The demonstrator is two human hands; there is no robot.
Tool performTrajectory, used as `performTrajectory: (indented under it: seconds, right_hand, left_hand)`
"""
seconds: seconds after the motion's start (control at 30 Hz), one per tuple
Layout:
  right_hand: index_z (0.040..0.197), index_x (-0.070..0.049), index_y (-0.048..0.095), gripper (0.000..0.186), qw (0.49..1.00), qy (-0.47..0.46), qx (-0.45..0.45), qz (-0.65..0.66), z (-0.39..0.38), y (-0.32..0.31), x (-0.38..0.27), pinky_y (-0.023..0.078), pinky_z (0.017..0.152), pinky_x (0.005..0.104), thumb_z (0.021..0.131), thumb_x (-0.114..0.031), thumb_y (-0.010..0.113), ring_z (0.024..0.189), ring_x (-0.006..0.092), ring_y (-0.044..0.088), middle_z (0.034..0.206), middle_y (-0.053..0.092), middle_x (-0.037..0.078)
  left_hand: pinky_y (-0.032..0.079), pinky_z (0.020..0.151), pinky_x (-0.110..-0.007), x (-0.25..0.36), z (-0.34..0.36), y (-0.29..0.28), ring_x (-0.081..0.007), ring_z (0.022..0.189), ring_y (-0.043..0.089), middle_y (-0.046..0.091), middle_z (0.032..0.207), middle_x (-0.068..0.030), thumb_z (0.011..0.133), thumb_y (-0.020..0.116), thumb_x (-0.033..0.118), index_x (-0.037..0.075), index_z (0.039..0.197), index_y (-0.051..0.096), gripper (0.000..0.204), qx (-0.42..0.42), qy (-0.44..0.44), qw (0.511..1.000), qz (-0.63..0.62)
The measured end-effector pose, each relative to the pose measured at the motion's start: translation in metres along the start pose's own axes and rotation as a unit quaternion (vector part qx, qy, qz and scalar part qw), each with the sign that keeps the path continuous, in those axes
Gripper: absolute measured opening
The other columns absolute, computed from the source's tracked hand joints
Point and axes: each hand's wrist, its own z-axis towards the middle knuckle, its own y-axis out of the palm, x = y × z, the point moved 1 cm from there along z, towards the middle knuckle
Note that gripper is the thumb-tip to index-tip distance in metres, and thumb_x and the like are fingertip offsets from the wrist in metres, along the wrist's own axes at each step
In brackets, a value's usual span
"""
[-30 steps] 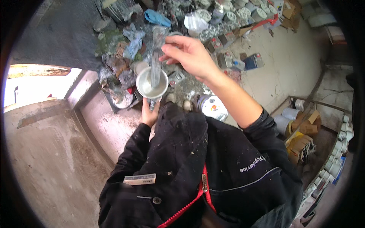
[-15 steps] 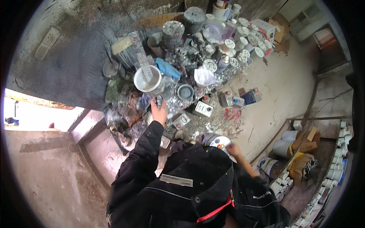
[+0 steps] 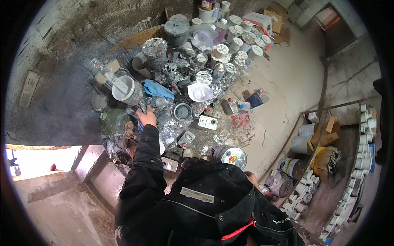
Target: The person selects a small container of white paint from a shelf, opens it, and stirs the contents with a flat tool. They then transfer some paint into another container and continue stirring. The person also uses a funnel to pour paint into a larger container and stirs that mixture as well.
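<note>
My left hand (image 3: 147, 117) reaches out to the front edge of a paint-spattered table. Its fingers are closed round a small dark grey object (image 3: 142, 107) whose kind I cannot make out. Just beyond stands a white bucket (image 3: 136, 93), with a flat pale stick (image 3: 120, 86) leaning in it. A blue cloth (image 3: 157, 89) lies to the bucket's right. My right hand (image 3: 251, 178) is low beside my dark jacket, mostly hidden by it, so its fingers do not show clearly. Nearest to it is a large round tin (image 3: 242, 159) with a red and yellow spout on its lid.
Lidded white tubs (image 3: 222, 49) crowd the table's far side. A grey cup (image 3: 182, 112) and a rectangular metal can (image 3: 207, 122) stand in front. More cans (image 3: 257, 98) are on the floor. A shelf rack (image 3: 328, 108) with pails and cartons runs along the right.
My right hand has drawn back from the round tin's lid toward my jacket. My left hand stays near the bucket, still closed on the grey object. The whole view has shifted.
</note>
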Motion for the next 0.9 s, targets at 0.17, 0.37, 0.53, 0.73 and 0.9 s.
performTrajectory:
  seconds: [0.17,0.37,0.53,0.73,0.9]
  right_hand:
    - [0.110,0.007,0.073,0.028,0.999,-0.022,-0.021,0.022,0.008,0.015,-0.048,0.054,0.080,0.0327,0.098,-0.019,0.071,0.086,0.0170,0.069,0.095,0.076,0.012]
    - [0.101,0.006,0.075,0.040,0.999,-0.029,-0.026,-0.015,0.010,0.011,-0.033,0.054,0.077,0.0361,0.101,-0.033,0.067,0.084,0.0165,0.068,0.087,0.075,0.015]
    - [0.098,0.006,0.075,0.044,0.991,-0.065,-0.075,-0.088,0.033,0.011,-0.051,0.054,0.076,0.0370,0.102,-0.037,0.064,0.082,0.0171,0.068,0.085,0.075,0.015]
    - [0.094,0.006,0.074,0.050,0.952,-0.125,-0.149,-0.235,0.051,0.051,-0.160,0.053,0.075,0.0379,0.102,-0.042,0.061,0.080,0.0178,0.068,0.083,0.074,0.016]
    - [0.091,0.006,0.074,0.055,0.918,-0.152,-0.168,-0.326,0.046,0.080,-0.218,0.053,0.074,0.0388,0.103,-0.046,0.059,0.078,0.0185,0.068,0.081,0.073,0.016]
  left_hand:
    - [0.053,0.078,-0.033,-0.014,0.029,-0.006,-0.0216,0.088,0.063,0.060,0.116,-0.0204,0.090,0.072,0.007,-0.010,0.142,0.036,0.066,-0.016,-0.046,0.999,0.000]
    - [0.049,0.095,-0.039,-0.012,0.030,-0.005,-0.0309,0.109,0.062,0.058,0.127,-0.0269,0.088,0.075,0.015,-0.011,0.143,0.038,0.071,-0.024,-0.030,0.994,0.105]
    - [0.045,0.109,-0.045,0.012,0.000,-0.002,-0.0407,0.128,0.057,0.055,0.137,-0.0338,0.091,0.074,0.024,-0.011,0.142,0.038,0.072,-0.015,0.026,0.966,0.257]
    - [0.042,0.112,-0.044,0.015,-0.013,0.007,-0.0444,0.133,0.052,0.053,0.141,-0.0339,0.090,0.072,0.026,-0.011,0.142,0.038,0.073,0.002,0.029,0.974,0.223]
    - [0.047,0.100,-0.050,0.012,-0.010,0.011,-0.0502,0.119,0.061,0.062,0.126,-0.0351,0.092,0.070,0.024,-0.009,0.138,0.035,0.066,-0.027,0.016,0.985,0.170]
